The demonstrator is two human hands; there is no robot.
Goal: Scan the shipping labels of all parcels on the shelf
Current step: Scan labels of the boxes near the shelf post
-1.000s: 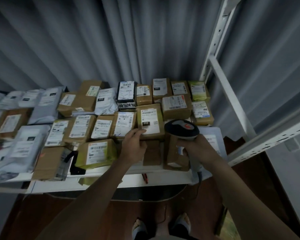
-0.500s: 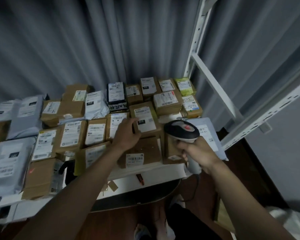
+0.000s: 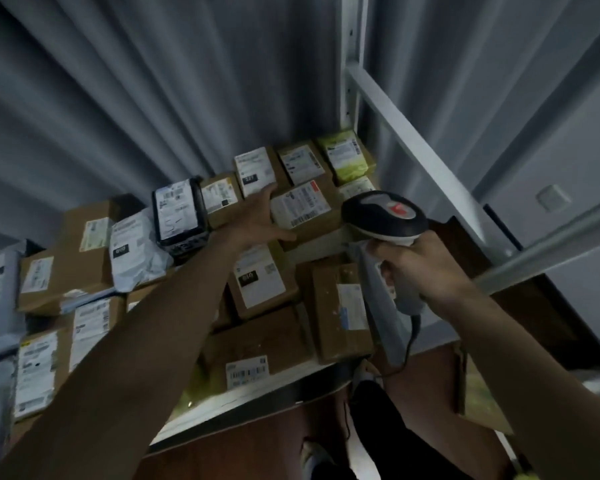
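Many cardboard parcels and grey mailers with white shipping labels cover the white shelf [image 3: 257, 393]. My right hand [image 3: 416, 268] grips the handle of a grey barcode scanner [image 3: 383, 216] with a red button, its head hanging over the parcels at the right. My left hand [image 3: 257, 220] reaches to the back rows with fingers spread. Its thumb lies against the left edge of a brown box [image 3: 305, 209] with a red-cornered label, and its fingertips touch the box [image 3: 255, 171] behind. A brown box [image 3: 260, 282] lies under my left wrist.
A grey curtain hangs behind the shelf. White metal shelf uprights and a slanted brace [image 3: 413, 143] stand at the right. A black parcel [image 3: 179, 211] and a yellow-green one [image 3: 347, 155] lie in the back row. The scanner's cable [image 3: 407, 348] drops past the shelf's front edge.
My left hand has moved from a middle-row box out to the back rows. The view has swung left and closer, and the scanner has moved forward with it.
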